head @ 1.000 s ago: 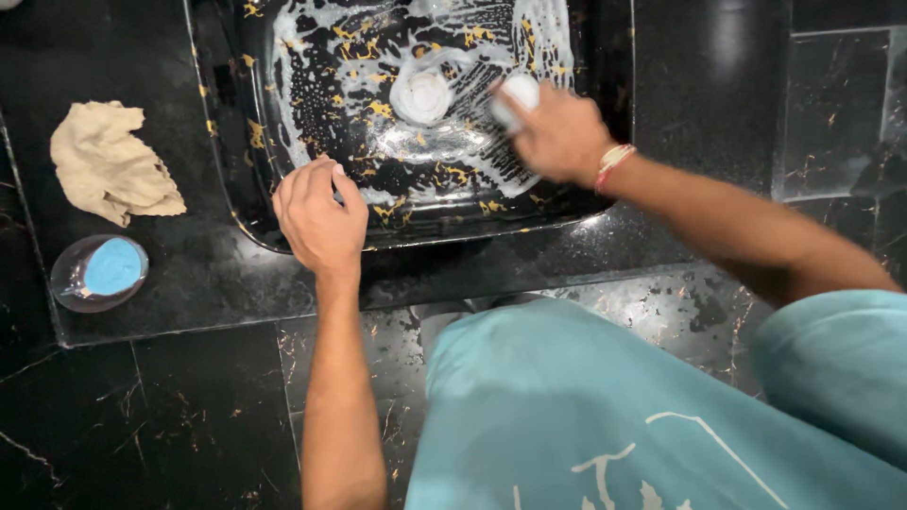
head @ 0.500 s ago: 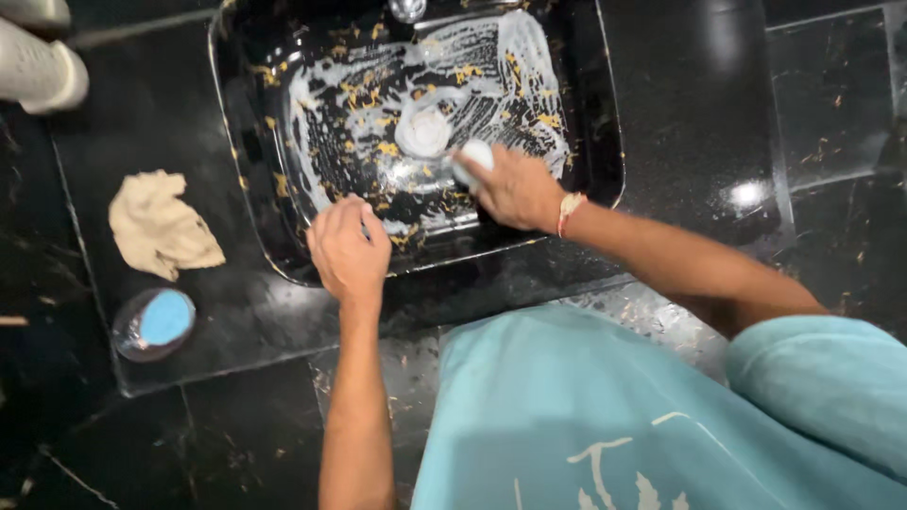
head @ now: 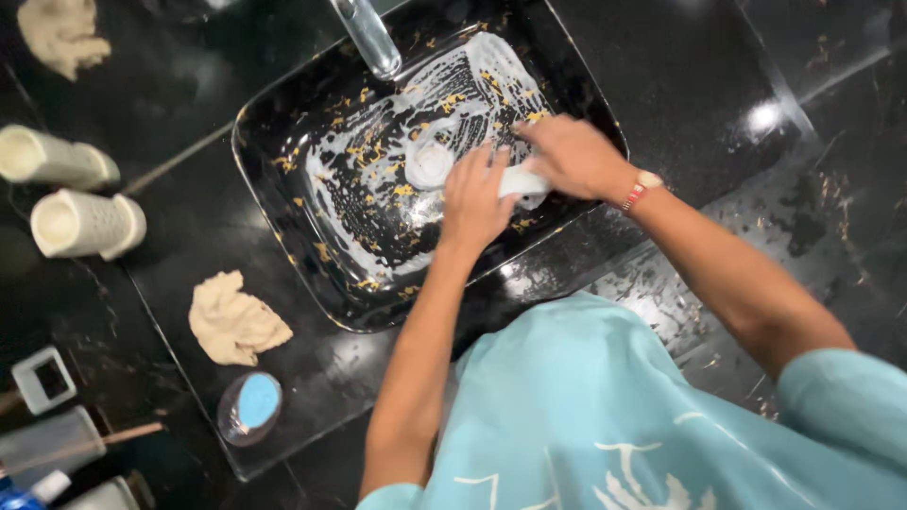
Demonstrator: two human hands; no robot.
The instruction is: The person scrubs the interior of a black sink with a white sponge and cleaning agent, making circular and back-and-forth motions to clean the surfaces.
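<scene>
Black basin point(head: 283, 189), one, lathered, holds both hands: right hand point(head: 572, 156) and left hand point(head: 475, 200) each grip one white sponge point(head: 525, 181); two white cylinders point(head: 85, 225) stand alongside.

A bathroom: a black, gold-flecked basin point(head: 283, 179) smeared with soapy foam under a chrome tap point(head: 367, 38), set in a glossy black marble worktop point(head: 680, 85).

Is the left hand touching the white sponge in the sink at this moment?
Touching. The head view shows the left hand lying against the near end of the white sponge, with the right hand on its other end, inside the black sink.
</scene>
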